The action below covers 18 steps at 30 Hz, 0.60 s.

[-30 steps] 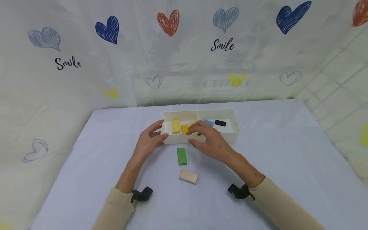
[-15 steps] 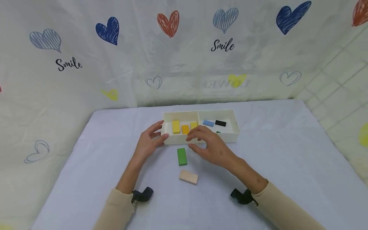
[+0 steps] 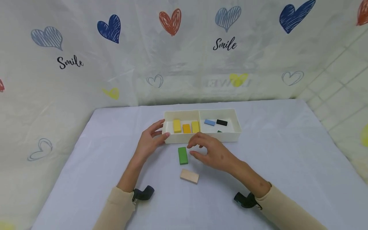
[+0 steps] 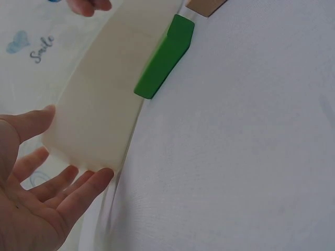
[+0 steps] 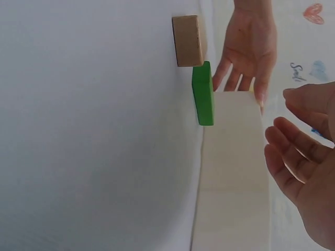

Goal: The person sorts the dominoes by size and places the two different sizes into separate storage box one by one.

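A white two-compartment box point(image 3: 181, 138) stands on the cloth-covered table. At its left end is my left hand point(image 3: 148, 142), fingers extended and fingertips touching the end, thumb near the front rim. In the left wrist view the same hand point(image 4: 44, 201) has its fingers spread against the box end point(image 4: 99, 104). My right hand point(image 3: 212, 152) hovers in front of the box, thumb and index finger apart with nothing between them. Just left of those fingertips lies a green block point(image 3: 183, 156). Nearer to me is a plain wooden block point(image 3: 189, 176).
In the left compartment sit two yellow blocks point(image 3: 176, 126) and an orange block point(image 3: 186, 128). The right compartment holds a blue block point(image 3: 210, 122), a black block point(image 3: 222, 122) and a partly hidden green piece point(image 3: 219, 131). A heart-printed sheet point(image 3: 184, 57) hangs behind.
My right hand has come down and back from over the box front toward the green block, uncovering more of the yellow and blue blocks. The left hand has stayed at the box end.
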Each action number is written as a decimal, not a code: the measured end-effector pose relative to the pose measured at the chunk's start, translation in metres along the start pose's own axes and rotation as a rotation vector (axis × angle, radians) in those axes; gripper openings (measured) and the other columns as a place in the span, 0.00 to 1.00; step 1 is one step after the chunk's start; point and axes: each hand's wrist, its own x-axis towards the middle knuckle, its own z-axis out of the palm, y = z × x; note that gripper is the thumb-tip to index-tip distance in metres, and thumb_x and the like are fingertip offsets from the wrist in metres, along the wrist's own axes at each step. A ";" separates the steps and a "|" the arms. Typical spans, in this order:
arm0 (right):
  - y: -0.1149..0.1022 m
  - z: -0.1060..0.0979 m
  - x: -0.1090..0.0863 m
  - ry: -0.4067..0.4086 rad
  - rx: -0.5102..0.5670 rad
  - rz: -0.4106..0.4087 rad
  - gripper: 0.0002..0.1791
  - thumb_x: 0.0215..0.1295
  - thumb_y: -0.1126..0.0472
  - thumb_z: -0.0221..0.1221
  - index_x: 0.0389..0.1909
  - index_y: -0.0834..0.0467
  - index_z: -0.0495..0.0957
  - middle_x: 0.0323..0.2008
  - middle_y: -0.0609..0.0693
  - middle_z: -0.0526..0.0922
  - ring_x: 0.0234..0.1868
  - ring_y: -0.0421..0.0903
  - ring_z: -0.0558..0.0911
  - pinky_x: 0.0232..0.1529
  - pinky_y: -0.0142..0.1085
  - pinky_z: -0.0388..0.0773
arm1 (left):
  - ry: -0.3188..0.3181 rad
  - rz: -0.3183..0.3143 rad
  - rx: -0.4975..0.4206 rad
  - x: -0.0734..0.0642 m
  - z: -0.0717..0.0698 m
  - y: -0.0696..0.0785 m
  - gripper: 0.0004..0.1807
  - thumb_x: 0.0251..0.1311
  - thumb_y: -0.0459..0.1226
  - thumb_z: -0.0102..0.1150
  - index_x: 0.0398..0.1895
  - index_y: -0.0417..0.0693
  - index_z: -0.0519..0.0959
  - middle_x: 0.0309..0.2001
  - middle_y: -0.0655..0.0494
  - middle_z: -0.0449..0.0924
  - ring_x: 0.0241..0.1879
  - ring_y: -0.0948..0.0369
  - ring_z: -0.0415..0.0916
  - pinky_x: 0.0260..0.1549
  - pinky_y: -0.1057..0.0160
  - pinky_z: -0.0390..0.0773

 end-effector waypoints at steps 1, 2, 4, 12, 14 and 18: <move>0.000 0.000 -0.001 -0.016 0.001 0.001 0.10 0.67 0.63 0.70 0.46 0.49 0.85 0.48 0.38 0.82 0.52 0.44 0.83 0.52 0.43 0.86 | 0.002 0.000 0.002 0.000 0.000 0.000 0.38 0.66 0.46 0.70 0.78 0.65 0.68 0.75 0.51 0.70 0.67 0.51 0.77 0.53 0.53 0.88; 0.000 0.000 -0.001 -0.034 0.003 0.002 0.10 0.67 0.63 0.70 0.46 0.50 0.85 0.48 0.38 0.82 0.51 0.43 0.83 0.52 0.42 0.86 | 0.004 -0.001 0.002 0.000 0.000 0.001 0.37 0.66 0.46 0.70 0.78 0.65 0.68 0.75 0.51 0.70 0.67 0.51 0.77 0.53 0.53 0.88; 0.000 0.001 -0.001 -0.068 0.003 0.006 0.10 0.67 0.63 0.70 0.47 0.51 0.85 0.48 0.37 0.81 0.51 0.42 0.83 0.52 0.40 0.86 | 0.005 -0.002 0.005 0.000 0.000 0.001 0.37 0.66 0.46 0.70 0.78 0.65 0.68 0.75 0.51 0.70 0.67 0.51 0.77 0.52 0.54 0.88; 0.002 0.002 -0.004 -0.154 0.001 0.035 0.11 0.67 0.62 0.69 0.48 0.49 0.85 0.47 0.36 0.81 0.49 0.42 0.82 0.52 0.39 0.85 | 0.005 -0.013 0.001 0.000 -0.001 0.001 0.37 0.66 0.46 0.70 0.77 0.66 0.68 0.74 0.52 0.71 0.67 0.51 0.77 0.52 0.54 0.88; 0.002 0.002 -0.004 -0.171 0.006 0.033 0.11 0.67 0.62 0.69 0.48 0.49 0.85 0.48 0.36 0.82 0.49 0.42 0.82 0.52 0.38 0.85 | 0.004 -0.012 -0.003 0.000 -0.001 0.001 0.37 0.66 0.46 0.70 0.78 0.66 0.68 0.74 0.53 0.71 0.67 0.51 0.77 0.52 0.54 0.88; 0.002 0.003 -0.005 -0.215 0.025 0.031 0.12 0.67 0.62 0.69 0.49 0.48 0.84 0.49 0.37 0.83 0.50 0.42 0.82 0.54 0.38 0.84 | 0.001 -0.014 -0.009 0.000 -0.001 0.001 0.37 0.66 0.46 0.70 0.78 0.66 0.68 0.75 0.53 0.71 0.67 0.51 0.76 0.53 0.54 0.88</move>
